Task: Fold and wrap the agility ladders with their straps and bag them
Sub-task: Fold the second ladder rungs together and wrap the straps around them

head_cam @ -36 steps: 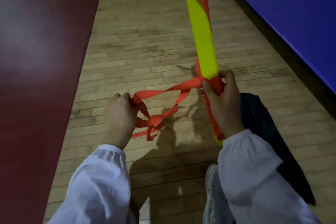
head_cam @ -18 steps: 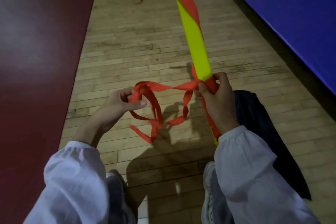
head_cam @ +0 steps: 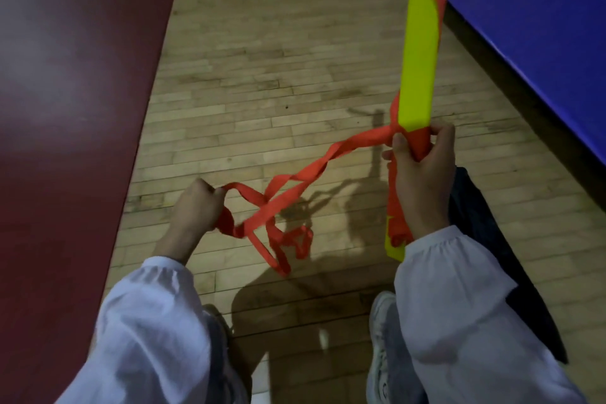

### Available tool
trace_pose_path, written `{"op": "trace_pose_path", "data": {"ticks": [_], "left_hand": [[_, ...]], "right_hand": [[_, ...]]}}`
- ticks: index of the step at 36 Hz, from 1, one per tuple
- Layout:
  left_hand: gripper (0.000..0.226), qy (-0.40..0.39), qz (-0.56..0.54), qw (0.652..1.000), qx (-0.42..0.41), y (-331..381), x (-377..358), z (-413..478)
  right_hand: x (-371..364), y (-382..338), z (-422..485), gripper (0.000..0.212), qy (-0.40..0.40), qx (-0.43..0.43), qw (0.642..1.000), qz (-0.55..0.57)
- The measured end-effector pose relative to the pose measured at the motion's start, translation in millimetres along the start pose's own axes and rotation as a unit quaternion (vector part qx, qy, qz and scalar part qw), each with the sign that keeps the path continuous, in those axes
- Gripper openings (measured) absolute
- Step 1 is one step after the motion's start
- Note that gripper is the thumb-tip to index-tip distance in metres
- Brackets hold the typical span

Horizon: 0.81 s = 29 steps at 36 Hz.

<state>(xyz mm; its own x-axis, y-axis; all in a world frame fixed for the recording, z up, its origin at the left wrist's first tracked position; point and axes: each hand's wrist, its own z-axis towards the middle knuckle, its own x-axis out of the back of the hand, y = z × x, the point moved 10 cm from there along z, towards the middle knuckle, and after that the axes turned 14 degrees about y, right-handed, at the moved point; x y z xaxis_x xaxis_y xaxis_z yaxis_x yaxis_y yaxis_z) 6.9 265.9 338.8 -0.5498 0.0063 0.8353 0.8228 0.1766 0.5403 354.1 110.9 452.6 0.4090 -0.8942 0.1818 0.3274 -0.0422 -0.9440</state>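
Observation:
A stack of yellow ladder rungs [head_cam: 418,52] stands almost upright at the right, reaching past the top edge. My right hand [head_cam: 421,174] grips it near its lower end, over a turn of orange strap. The orange strap [head_cam: 305,174] runs twisted from that grip down and left to my left hand [head_cam: 196,207], which holds it in a fist. Loose strap loops [head_cam: 282,239] dangle below my left hand above the floor. A dark bag [head_cam: 498,239] lies on the floor behind my right forearm, partly hidden.
I stand on a light wooden plank floor [head_cam: 262,75]. A dark red painted zone [head_cam: 65,108] fills the left side. A blue padded wall [head_cam: 541,43] runs along the right. My two shoes show at the bottom between my white sleeves.
My left hand closed into a fist on the strap and drew it down and left, pulling the strap straighter. The rung stack tilted more upright.

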Motion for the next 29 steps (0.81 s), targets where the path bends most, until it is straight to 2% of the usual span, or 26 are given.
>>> {"op": "trace_pose_path", "data": {"ticks": [2, 3, 6, 8, 10, 12, 14, 15, 17, 20, 22, 24, 25, 27, 29], "left_hand": [[0.048, -0.040, -0.054, 0.997, 0.043, -2.3, -10.9, 1.6], [0.044, -0.051, -0.048, 0.997, 0.038, 4.2, -13.5, -3.8], [0.029, -0.113, 0.103, 0.985, -0.079, 22.8, -29.6, -25.0], [0.040, -0.208, 0.184, 0.953, -0.120, 20.4, -51.3, -47.4], [0.052, -0.231, 0.196, 0.941, -0.155, 23.5, -66.1, -55.0], [0.054, -0.207, 0.113, 0.955, -0.182, 44.3, -69.9, -56.1], [0.050, -0.194, -0.076, 0.965, -0.160, 76.1, -61.3, -63.2], [0.053, -0.194, -0.182, 0.954, -0.139, 89.8, -55.4, -66.3], [0.060, -0.195, -0.329, 0.918, -0.108, 113.2, -41.2, -73.0], [0.062, -0.264, -0.452, 0.848, -0.083, 132.5, -36.5, -87.9], [0.054, -0.328, -0.496, 0.803, -0.040, 136.5, -40.9, -101.8], [0.041, -0.399, -0.510, 0.762, 0.009, 137.8, -48.1, -117.9], [0.037, -0.428, -0.500, 0.752, 0.015, 139.1, -49.4, -125.1], [0.026, -0.470, -0.454, 0.757, -0.016, 140.7, -49.6, -135.2], [0.020, -0.483, -0.401, 0.777, -0.046, 136.9, -49.5, -136.1]], "right_hand": [[-2.0, 0.1, 0.0, 0.019, -0.016, -0.004, 1.000, 0.014], [-4.8, 1.4, -0.8, 0.019, -0.030, -0.013, 0.999, 0.019], [-17.4, 6.4, -6.0, 0.018, -0.094, -0.053, 0.994, 0.027], [-29.0, 11.1, -11.3, 0.017, -0.146, -0.078, 0.986, 0.031], [-41.9, 14.9, -20.3, 0.017, -0.209, -0.100, 0.972, 0.037], [-53.5, 12.3, -32.9, 0.017, -0.275, -0.118, 0.953, 0.048], [-62.1, 6.5, -45.3, 0.016, -0.329, -0.128, 0.934, 0.059], [-65.6, 4.8, -51.0, 0.018, -0.351, -0.135, 0.925, 0.062], [-72.3, 2.8, -62.9, 0.023, -0.398, -0.149, 0.903, 0.068], [-81.4, 2.2, -81.4, 0.018, -0.469, -0.165, 0.865, 0.071], [-86.6, 3.9, -88.4, 0.018, -0.491, -0.174, 0.850, 0.074], [-90.9, 7.9, -90.8, 0.029, -0.499, -0.171, 0.848, 0.059], [-92.1, 10.6, -90.5, 0.035, -0.499, -0.169, 0.848, 0.048], [-92.8, 12.6, -88.7, 0.036, -0.500, -0.166, 0.850, 0.037], [-92.4, 15.0, -85.5, 0.027, -0.496, -0.169, 0.851, 0.039]]}}
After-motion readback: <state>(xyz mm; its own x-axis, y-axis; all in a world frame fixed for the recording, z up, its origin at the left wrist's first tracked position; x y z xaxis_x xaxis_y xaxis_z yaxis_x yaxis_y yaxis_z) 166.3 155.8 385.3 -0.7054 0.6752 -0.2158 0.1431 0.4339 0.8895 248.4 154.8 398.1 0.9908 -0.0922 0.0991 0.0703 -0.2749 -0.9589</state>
